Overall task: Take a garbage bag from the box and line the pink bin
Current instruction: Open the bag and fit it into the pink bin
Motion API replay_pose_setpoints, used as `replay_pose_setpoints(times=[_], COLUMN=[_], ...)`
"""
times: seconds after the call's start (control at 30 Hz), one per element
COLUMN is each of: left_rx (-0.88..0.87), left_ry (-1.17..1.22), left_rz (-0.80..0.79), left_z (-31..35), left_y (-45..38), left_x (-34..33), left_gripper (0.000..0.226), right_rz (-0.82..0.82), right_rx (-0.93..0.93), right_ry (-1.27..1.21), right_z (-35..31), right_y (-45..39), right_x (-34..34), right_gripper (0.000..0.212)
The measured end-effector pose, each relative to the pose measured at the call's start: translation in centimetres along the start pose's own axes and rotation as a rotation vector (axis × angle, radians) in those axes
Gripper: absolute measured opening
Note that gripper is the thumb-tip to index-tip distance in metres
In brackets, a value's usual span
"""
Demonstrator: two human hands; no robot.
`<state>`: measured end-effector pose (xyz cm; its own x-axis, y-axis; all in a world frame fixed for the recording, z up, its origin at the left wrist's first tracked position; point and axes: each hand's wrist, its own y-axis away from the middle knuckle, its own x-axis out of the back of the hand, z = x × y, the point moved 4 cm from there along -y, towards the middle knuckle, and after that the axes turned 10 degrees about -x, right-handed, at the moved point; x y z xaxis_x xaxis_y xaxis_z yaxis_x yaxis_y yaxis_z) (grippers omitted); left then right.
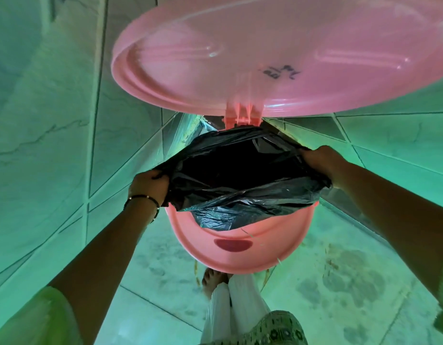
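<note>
A pink bin stands on the floor right in front of me, its round pink lid swung up and open at the far side. A black garbage bag is spread open over the bin's mouth, its near edge hanging down inside the front rim. My left hand grips the bag's left edge at the bin's left side. My right hand grips the bag's right edge at the bin's right side. The garbage bag box is not in view.
Tiled walls close in on the left and behind the bin. The tiled floor to the right shows wet, dirty patches. My feet and white trousers are just below the bin's front.
</note>
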<state>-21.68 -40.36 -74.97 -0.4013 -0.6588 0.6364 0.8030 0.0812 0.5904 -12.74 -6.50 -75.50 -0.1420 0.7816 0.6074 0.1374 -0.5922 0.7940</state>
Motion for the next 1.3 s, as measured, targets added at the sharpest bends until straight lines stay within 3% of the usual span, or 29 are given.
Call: replay_pose_setpoints(times=[0.2, 0.37, 0.5, 0.6, 0.7, 0.9, 0.97, 1.03, 1.13, 1.23, 1.3], left_rx=[-0.17, -0.283, -0.088, 0.098, 0.233, -0.08, -0.18, -0.222, -0.192, -0.206, -0.243], left_ry=[-0.004, 0.093, -0.007, -0.02, 0.05, -0.092, 0.024, 0.236, 0.439, 0.336, 0.218], left_rz=[0.156, 0.07, 0.007, -0.124, -0.06, 0.144, 0.185, 0.179, 0.134, 0.129, 0.129], left_z=[1.6, 2.9, 2.8, 2.6, 1.4, 2.3, 3.8, 5.3, 6.1, 5.4, 4.6], left_y=[-0.1, -0.1, -0.9, -0.9, -1.3, -1.2, -1.0, -0.9, -0.6, 0.6, 2.1], left_x=[0.0, -0.6, -0.5, -1.1, -0.7, -0.2, -0.3, -0.5, -0.6, 0.0, 0.3], left_gripper=[0.028, 0.035, 0.034, 0.027, 0.033, 0.037, 0.038, 0.037, 0.042, 0.04, 0.037], right_rz=[0.312, 0.442, 0.183, 0.0, -0.028, 0.238, 0.285, 0.187, -0.132, -0.334, -0.32], right_rx=[0.11, 0.079, -0.013, -0.043, -0.024, 0.029, 0.088, 0.138, 0.135, 0.24, 0.243], right_ry=[-0.193, -0.321, -0.096, 0.068, 0.074, -0.119, -0.239, -0.307, -0.313, -0.065, 0.031], right_z=[-1.4, 0.1, 1.8, 2.0, 1.4, 0.1, -1.0, -1.6, -0.8, 1.8, 4.1], right_y=[-0.3, -0.3, -0.9, -1.1, -1.0, -1.0, -1.1, -1.0, 1.0, 5.1, 7.4], right_x=[3.1, 4.0, 1.9, -0.5, -1.3, 2.4, 3.8, 4.1, 3.3, 1.3, -0.5], right_gripper=[0.038, 0.035, 0.045, 0.053, 0.056, 0.056, 0.053, 0.056, 0.07, 0.067, 0.092])
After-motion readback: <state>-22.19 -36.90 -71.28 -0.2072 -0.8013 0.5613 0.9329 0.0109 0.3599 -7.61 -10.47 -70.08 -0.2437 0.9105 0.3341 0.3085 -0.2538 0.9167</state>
